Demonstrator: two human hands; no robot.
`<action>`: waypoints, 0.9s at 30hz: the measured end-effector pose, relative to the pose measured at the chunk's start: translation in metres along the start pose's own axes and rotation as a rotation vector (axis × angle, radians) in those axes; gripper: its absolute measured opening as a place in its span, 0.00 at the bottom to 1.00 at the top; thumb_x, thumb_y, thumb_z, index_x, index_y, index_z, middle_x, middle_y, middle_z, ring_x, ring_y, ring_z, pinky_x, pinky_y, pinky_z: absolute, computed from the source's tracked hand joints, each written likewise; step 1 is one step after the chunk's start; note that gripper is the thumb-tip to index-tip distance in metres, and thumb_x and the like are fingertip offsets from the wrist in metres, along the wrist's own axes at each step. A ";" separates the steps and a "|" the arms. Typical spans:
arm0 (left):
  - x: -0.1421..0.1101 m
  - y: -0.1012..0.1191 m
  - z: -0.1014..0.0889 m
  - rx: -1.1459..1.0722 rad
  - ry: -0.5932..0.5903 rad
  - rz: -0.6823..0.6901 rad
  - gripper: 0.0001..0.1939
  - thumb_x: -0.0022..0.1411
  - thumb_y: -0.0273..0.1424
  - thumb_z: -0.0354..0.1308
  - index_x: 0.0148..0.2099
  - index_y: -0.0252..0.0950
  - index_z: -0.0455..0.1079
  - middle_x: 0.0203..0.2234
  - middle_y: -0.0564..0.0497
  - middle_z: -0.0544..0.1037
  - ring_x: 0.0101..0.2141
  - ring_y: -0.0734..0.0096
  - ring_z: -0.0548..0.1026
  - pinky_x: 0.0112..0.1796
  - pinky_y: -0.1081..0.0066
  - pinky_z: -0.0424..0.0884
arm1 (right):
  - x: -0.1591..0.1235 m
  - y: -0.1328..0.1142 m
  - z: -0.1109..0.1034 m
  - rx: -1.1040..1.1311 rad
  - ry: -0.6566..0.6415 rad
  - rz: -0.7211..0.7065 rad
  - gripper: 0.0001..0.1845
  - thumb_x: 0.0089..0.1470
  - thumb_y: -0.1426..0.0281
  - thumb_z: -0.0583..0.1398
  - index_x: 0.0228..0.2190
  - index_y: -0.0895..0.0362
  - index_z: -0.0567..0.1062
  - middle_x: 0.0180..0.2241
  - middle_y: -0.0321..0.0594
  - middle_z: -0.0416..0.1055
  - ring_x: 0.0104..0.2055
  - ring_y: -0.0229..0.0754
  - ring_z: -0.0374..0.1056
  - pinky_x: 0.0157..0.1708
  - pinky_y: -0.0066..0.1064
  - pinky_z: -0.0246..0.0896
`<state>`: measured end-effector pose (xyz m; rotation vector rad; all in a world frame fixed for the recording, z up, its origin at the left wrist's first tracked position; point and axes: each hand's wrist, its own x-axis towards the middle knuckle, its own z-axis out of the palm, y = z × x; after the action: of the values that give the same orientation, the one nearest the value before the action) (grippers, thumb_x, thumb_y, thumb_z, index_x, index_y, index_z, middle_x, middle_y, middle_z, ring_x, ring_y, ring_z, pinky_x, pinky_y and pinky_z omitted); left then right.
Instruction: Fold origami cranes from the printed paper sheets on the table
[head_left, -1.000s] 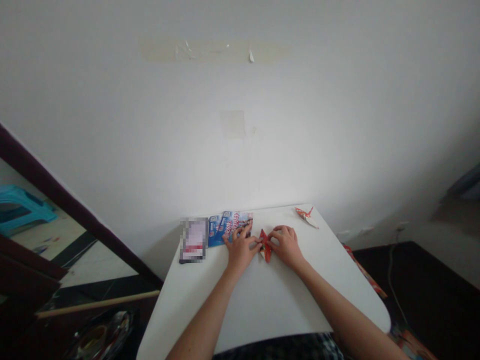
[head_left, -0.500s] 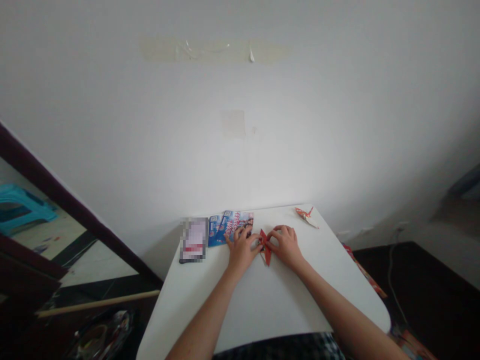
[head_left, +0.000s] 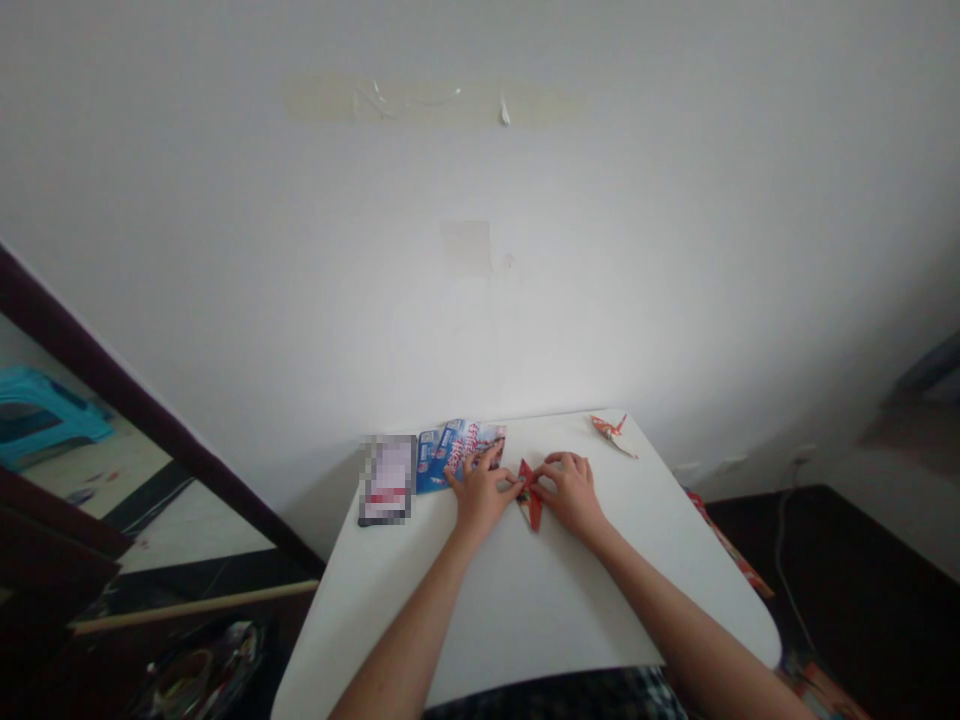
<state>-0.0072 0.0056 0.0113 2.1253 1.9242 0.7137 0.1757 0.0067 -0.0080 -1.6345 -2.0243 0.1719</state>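
A piece of red patterned folded paper (head_left: 534,511) stands on the white table between my two hands, narrow and pointed at its far and near ends. My left hand (head_left: 481,498) pinches its left side near the middle, thumb against the paper, while the other fingers spread over the edge of a printed flyer. From the right, my right hand (head_left: 574,493) grips the same paper between thumb and index finger, its other fingers curled. My fingertips hide the paper's middle folds.
Blue printed flyers (head_left: 442,458) lie at the back left, beside a blurred phone-like object (head_left: 388,480). A folded paper crane (head_left: 613,433) rests at the back right of the white table (head_left: 540,610). The wall (head_left: 480,340) rises directly behind the table.
The fingers of my left hand have stretched slightly forward over the flyer. The folded paper has barely shifted, and my right hand stays at its right side.
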 end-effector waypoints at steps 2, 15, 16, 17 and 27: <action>0.001 -0.001 0.000 -0.007 -0.001 0.007 0.02 0.57 0.38 0.67 0.33 0.50 0.80 0.66 0.60 0.65 0.65 0.43 0.58 0.59 0.21 0.39 | 0.000 0.000 0.001 0.003 -0.005 0.002 0.08 0.57 0.59 0.64 0.39 0.42 0.81 0.52 0.41 0.69 0.58 0.53 0.58 0.61 0.54 0.49; -0.006 -0.002 0.001 0.016 -0.036 0.049 0.03 0.61 0.38 0.65 0.36 0.48 0.79 0.66 0.58 0.66 0.65 0.45 0.58 0.59 0.21 0.38 | 0.000 -0.002 -0.002 0.006 -0.015 0.007 0.08 0.58 0.59 0.64 0.39 0.42 0.81 0.52 0.40 0.69 0.58 0.53 0.58 0.61 0.53 0.48; -0.006 -0.003 0.001 0.012 -0.038 0.045 0.03 0.60 0.39 0.65 0.36 0.49 0.79 0.66 0.57 0.66 0.65 0.44 0.58 0.58 0.20 0.38 | 0.000 -0.002 -0.002 0.006 -0.014 0.007 0.08 0.58 0.58 0.64 0.39 0.42 0.81 0.52 0.40 0.69 0.58 0.53 0.58 0.61 0.53 0.48; -0.006 -0.003 0.001 0.009 -0.039 0.039 0.03 0.60 0.39 0.65 0.36 0.49 0.80 0.66 0.57 0.66 0.65 0.44 0.57 0.58 0.20 0.38 | 0.000 -0.002 -0.002 0.007 -0.014 0.005 0.08 0.58 0.58 0.64 0.40 0.42 0.81 0.52 0.40 0.69 0.58 0.53 0.58 0.61 0.53 0.48; -0.006 0.002 0.003 0.036 -0.011 0.026 0.06 0.59 0.40 0.65 0.38 0.49 0.79 0.65 0.55 0.67 0.64 0.44 0.59 0.59 0.22 0.40 | -0.001 -0.002 0.002 -0.001 0.004 0.012 0.09 0.58 0.57 0.64 0.39 0.42 0.81 0.52 0.40 0.68 0.57 0.53 0.58 0.62 0.54 0.47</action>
<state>-0.0038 -0.0005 0.0082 2.1752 1.9210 0.6754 0.1731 0.0056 -0.0092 -1.6466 -2.0122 0.1710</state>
